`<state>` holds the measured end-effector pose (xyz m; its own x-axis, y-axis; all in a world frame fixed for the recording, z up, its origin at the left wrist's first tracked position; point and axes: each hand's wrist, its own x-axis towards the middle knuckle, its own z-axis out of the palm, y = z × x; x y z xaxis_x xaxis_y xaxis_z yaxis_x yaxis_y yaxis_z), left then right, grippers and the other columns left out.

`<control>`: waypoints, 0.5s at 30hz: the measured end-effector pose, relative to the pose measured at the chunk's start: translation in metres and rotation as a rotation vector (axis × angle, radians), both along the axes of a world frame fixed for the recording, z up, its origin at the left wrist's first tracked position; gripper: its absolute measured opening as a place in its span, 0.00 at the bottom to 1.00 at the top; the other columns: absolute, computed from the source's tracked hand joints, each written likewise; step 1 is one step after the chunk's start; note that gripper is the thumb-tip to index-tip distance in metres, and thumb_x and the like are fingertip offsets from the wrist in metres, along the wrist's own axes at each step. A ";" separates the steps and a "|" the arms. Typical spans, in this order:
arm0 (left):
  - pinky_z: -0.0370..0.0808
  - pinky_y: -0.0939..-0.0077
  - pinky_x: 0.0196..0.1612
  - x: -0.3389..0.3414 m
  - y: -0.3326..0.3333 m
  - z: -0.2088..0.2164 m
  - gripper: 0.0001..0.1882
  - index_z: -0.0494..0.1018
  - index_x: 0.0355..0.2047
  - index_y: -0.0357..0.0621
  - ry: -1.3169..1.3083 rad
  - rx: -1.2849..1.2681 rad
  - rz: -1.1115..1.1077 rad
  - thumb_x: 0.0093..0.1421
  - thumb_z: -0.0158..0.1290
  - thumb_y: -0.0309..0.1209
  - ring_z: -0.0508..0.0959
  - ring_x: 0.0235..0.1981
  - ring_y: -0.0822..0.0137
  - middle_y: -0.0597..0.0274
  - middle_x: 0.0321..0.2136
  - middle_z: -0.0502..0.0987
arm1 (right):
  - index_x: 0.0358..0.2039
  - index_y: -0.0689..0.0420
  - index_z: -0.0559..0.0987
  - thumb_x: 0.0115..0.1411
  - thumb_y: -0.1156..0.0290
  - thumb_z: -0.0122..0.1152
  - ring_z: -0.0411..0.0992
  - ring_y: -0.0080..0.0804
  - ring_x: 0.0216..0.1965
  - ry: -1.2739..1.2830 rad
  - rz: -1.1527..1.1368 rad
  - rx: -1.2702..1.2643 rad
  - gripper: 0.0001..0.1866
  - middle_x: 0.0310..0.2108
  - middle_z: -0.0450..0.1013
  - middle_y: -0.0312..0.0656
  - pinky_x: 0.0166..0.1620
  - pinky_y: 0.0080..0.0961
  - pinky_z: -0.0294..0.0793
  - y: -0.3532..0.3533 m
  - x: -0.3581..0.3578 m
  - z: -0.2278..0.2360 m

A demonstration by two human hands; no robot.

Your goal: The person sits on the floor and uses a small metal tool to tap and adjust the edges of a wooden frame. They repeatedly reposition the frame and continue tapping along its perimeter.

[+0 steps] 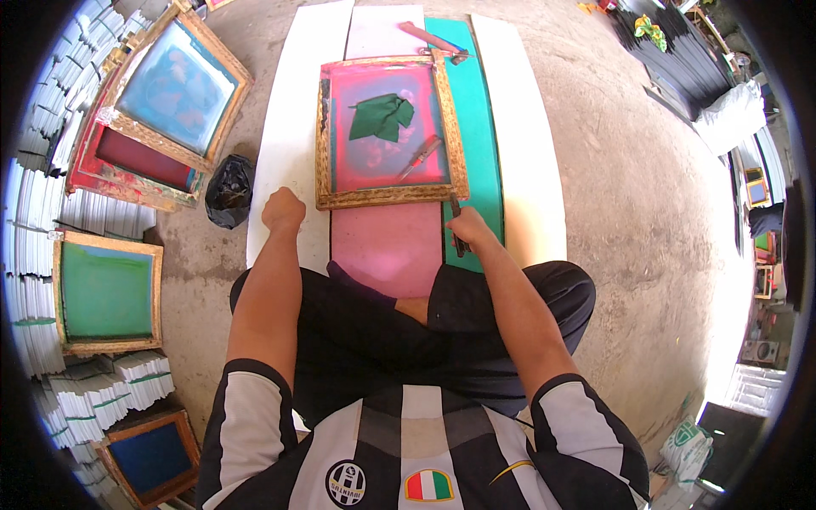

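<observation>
A wooden-framed printing screen [325, 136] lies in front of me, its mesh stained pink and blue-grey. On the mesh rest a crumpled dark green cloth [380, 117] and a slim tool with a reddish-brown handle [420, 156]. My left hand [283, 209] is closed in a fist on the white board, left of the screen's near corner; whatever is inside it is hidden. Just beyond the screen's near right corner, my right hand [469, 228] grips a dark narrow tool [455, 206], its ends showing above and below the fingers.
Beneath the screen run white, pink [387, 234] and green boards [486, 170]. A wooden-handled tool [435, 41] lies past the screen's far edge. To the left are a black plastic bag [229, 191], a blue screen [174, 85], a green screen [108, 291] and stacked white sheets [119, 382].
</observation>
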<state>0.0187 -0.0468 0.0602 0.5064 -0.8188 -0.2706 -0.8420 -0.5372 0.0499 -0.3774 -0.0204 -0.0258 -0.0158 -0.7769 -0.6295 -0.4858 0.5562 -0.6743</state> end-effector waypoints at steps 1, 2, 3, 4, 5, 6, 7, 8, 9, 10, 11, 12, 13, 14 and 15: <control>0.82 0.59 0.48 0.002 0.000 -0.003 0.12 0.83 0.43 0.44 0.000 0.003 0.024 0.60 0.59 0.33 0.85 0.47 0.50 0.50 0.44 0.85 | 0.33 0.70 0.73 0.60 0.76 0.62 0.74 0.39 0.19 0.023 -0.003 -0.023 0.09 0.23 0.71 0.46 0.20 0.39 0.72 -0.001 -0.002 -0.005; 0.82 0.59 0.48 0.003 -0.001 -0.005 0.13 0.83 0.43 0.45 0.001 0.007 0.048 0.60 0.59 0.32 0.85 0.47 0.51 0.50 0.44 0.85 | 0.33 0.70 0.73 0.60 0.76 0.61 0.73 0.39 0.19 0.022 -0.010 -0.014 0.09 0.23 0.71 0.46 0.19 0.40 0.72 -0.002 -0.005 -0.010; 0.82 0.59 0.48 0.004 0.000 -0.007 0.13 0.83 0.44 0.45 -0.002 0.013 0.076 0.60 0.59 0.32 0.85 0.48 0.51 0.51 0.45 0.85 | 0.33 0.71 0.73 0.60 0.76 0.61 0.73 0.40 0.19 0.019 -0.012 -0.002 0.09 0.23 0.71 0.46 0.19 0.40 0.71 -0.003 -0.004 -0.009; 0.82 0.59 0.48 0.006 0.001 -0.008 0.13 0.83 0.44 0.45 0.004 0.022 0.091 0.60 0.59 0.32 0.85 0.48 0.51 0.51 0.46 0.85 | 0.33 0.71 0.73 0.60 0.76 0.61 0.73 0.41 0.19 0.015 -0.014 0.009 0.09 0.23 0.70 0.46 0.19 0.40 0.71 -0.004 -0.003 -0.008; 0.81 0.59 0.48 0.007 0.001 -0.009 0.13 0.83 0.44 0.45 0.009 0.031 0.105 0.59 0.59 0.33 0.84 0.49 0.51 0.50 0.46 0.84 | 0.33 0.71 0.73 0.60 0.77 0.61 0.73 0.41 0.18 0.025 -0.006 0.023 0.09 0.23 0.70 0.47 0.19 0.41 0.71 -0.005 -0.001 -0.006; 0.81 0.59 0.49 0.007 0.000 -0.010 0.13 0.83 0.44 0.45 0.018 0.039 0.116 0.59 0.59 0.33 0.84 0.49 0.51 0.50 0.47 0.84 | 0.33 0.71 0.73 0.60 0.77 0.60 0.73 0.42 0.18 0.039 -0.001 0.036 0.09 0.23 0.70 0.47 0.18 0.41 0.70 -0.006 -0.001 -0.005; 0.81 0.59 0.49 0.006 -0.001 -0.010 0.13 0.83 0.44 0.45 0.033 0.045 0.114 0.59 0.59 0.33 0.84 0.49 0.51 0.51 0.47 0.84 | 0.33 0.71 0.73 0.60 0.77 0.60 0.73 0.42 0.18 0.052 0.004 0.048 0.08 0.22 0.71 0.47 0.18 0.42 0.70 -0.007 -0.001 -0.003; 0.81 0.59 0.48 0.006 -0.001 -0.009 0.14 0.83 0.44 0.45 0.047 0.052 0.113 0.59 0.59 0.34 0.84 0.49 0.51 0.51 0.47 0.84 | 0.32 0.72 0.75 0.58 0.77 0.58 0.76 0.48 0.22 0.091 0.019 0.044 0.08 0.24 0.73 0.53 0.21 0.45 0.73 -0.008 0.000 -0.001; 0.81 0.59 0.48 0.004 -0.001 -0.010 0.14 0.83 0.44 0.45 0.064 0.059 0.113 0.59 0.59 0.35 0.84 0.50 0.51 0.51 0.47 0.84 | 0.31 0.73 0.77 0.56 0.76 0.56 0.78 0.54 0.26 0.132 0.036 0.040 0.10 0.25 0.75 0.58 0.25 0.49 0.76 -0.008 0.002 0.004; 0.81 0.59 0.48 0.003 -0.002 -0.011 0.14 0.83 0.43 0.45 0.070 0.050 0.105 0.59 0.59 0.35 0.84 0.49 0.51 0.51 0.47 0.84 | 0.30 0.74 0.80 0.54 0.76 0.54 0.81 0.60 0.29 0.172 0.054 0.037 0.12 0.26 0.78 0.64 0.29 0.53 0.79 -0.008 0.004 0.008; 0.81 0.58 0.48 0.002 -0.004 -0.013 0.15 0.83 0.43 0.45 0.077 0.041 0.098 0.58 0.59 0.36 0.84 0.49 0.50 0.51 0.47 0.84 | 0.31 0.73 0.77 0.55 0.76 0.54 0.80 0.56 0.26 0.171 0.093 0.045 0.10 0.25 0.76 0.61 0.24 0.50 0.76 -0.010 0.005 0.010; 0.81 0.58 0.48 -0.003 -0.005 -0.013 0.15 0.84 0.43 0.45 0.086 0.032 0.086 0.58 0.59 0.36 0.84 0.48 0.50 0.51 0.46 0.84 | 0.32 0.73 0.74 0.57 0.77 0.55 0.78 0.53 0.22 0.173 0.128 0.055 0.09 0.24 0.74 0.58 0.20 0.47 0.73 -0.012 0.003 0.012; 0.81 0.58 0.48 -0.008 -0.006 -0.011 0.15 0.84 0.43 0.44 0.092 0.016 0.071 0.58 0.59 0.36 0.85 0.48 0.50 0.50 0.46 0.84 | 0.33 0.72 0.72 0.58 0.77 0.55 0.76 0.49 0.18 0.175 0.164 0.065 0.09 0.23 0.73 0.55 0.16 0.45 0.71 -0.015 0.003 0.014; 0.81 0.58 0.48 -0.013 -0.006 -0.009 0.15 0.83 0.43 0.44 0.097 0.001 0.056 0.59 0.58 0.36 0.85 0.47 0.49 0.50 0.46 0.84 | 0.34 0.73 0.72 0.58 0.77 0.53 0.76 0.50 0.18 0.210 0.181 0.080 0.09 0.23 0.73 0.56 0.16 0.45 0.71 -0.018 0.003 0.015; 0.81 0.57 0.47 -0.017 -0.006 -0.007 0.15 0.83 0.43 0.44 0.099 -0.015 0.045 0.59 0.58 0.35 0.85 0.47 0.49 0.49 0.46 0.84 | 0.35 0.73 0.72 0.57 0.78 0.52 0.77 0.51 0.19 0.242 0.201 0.093 0.09 0.23 0.73 0.57 0.16 0.46 0.72 -0.021 0.007 0.022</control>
